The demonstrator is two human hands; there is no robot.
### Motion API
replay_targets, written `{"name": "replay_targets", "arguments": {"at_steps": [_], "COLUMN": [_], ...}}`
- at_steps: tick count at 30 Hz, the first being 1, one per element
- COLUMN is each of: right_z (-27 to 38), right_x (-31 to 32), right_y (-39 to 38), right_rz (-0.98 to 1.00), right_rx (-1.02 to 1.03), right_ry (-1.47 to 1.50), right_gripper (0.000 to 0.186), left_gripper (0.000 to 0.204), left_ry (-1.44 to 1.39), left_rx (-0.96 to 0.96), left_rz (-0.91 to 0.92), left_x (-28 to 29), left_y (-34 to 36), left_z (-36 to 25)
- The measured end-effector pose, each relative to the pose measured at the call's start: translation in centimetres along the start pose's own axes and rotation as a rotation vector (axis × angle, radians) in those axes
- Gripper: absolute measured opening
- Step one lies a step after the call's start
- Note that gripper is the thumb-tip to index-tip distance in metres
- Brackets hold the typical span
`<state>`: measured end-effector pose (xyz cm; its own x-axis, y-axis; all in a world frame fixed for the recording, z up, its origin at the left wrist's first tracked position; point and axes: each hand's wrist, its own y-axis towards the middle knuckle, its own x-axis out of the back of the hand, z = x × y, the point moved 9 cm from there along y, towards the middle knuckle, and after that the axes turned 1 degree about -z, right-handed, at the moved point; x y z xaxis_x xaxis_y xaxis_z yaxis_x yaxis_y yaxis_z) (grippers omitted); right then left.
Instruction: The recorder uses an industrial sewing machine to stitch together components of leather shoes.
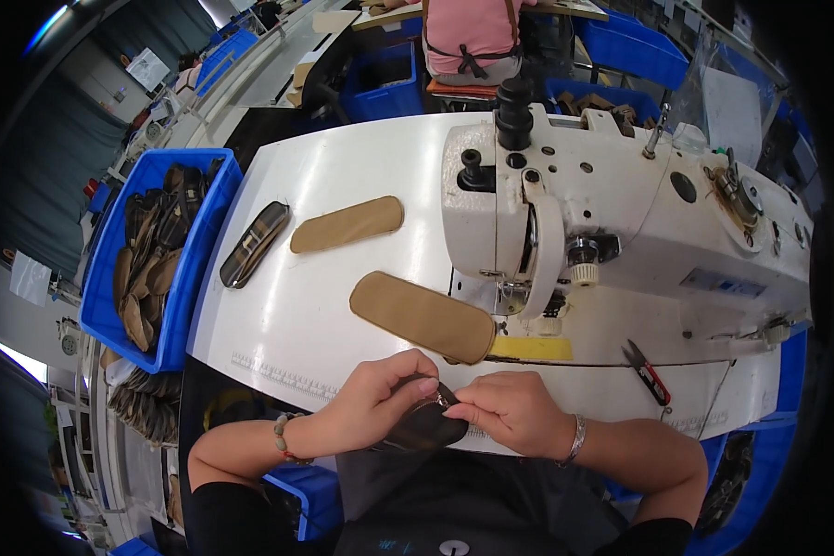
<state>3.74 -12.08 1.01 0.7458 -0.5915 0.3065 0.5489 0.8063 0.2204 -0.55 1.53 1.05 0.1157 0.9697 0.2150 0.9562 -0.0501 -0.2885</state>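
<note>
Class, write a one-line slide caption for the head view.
Left hand and right hand hold a dark piece near two tan panels and a white sewing machine.

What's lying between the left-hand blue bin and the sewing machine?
In the head view, from blue bin to sewing machine: a dark oblong piece, a tan rounded panel, then another tan panel nearest the machine.

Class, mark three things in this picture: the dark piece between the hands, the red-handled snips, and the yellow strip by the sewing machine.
Dark piece (423, 429), head view: the lower part of its body.
Red-handled snips (655, 383), head view: the handle.
Yellow strip (533, 348), head view: its middle.
</note>
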Motion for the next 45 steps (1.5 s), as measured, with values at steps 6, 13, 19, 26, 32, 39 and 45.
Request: {"name": "replay_targets", "arguments": {"at_steps": [6,13,19,26,32,39,45], "right_z": [2.0,0.4,0.5,-0.5,-0.8,-0.3,1.9], "right_x": [0.4,-0.4,-0.1,0.3,0.1,0.3,1.5], "right_y": [0.1,0.6,0.7,0.8,0.8,0.4,0.8], "right_rz": [-0.085,0.056,0.069,0.084,0.195,0.047,-0.090], "right_rx": [0.311,0.271,0.275,0.277,0.250,0.398,0.456], "right_ry": [-0.775,-0.935,-0.908,-0.798,-0.795,-0.970,-1.172], "right_gripper": [0.043,0.053,0.052,0.050,0.039,0.027,0.015], "left_gripper": [0.014,0.009,0.010,0.011,0.016,0.016,0.017], "left_ry": [0.865,1.315,1.372,1.169,0.930,0.856,0.779], "left_rx": [-0.243,-0.607,-0.755,-0.576,-0.450,-0.284,-0.391], "left_rz": [0.217,0.246,0.055,0.093,0.120,0.121,0.095], "left_x": [0.3,-2.6,-3.3,-1.3,-2.1,-1.9,-1.6], "left_y": [3.0,8.1,9.3,8.1,10.6,11.7,12.0], "left_z": [-6.5,-6.9,-5.8,-5.7,-4.9,-3.5,-3.0]}}
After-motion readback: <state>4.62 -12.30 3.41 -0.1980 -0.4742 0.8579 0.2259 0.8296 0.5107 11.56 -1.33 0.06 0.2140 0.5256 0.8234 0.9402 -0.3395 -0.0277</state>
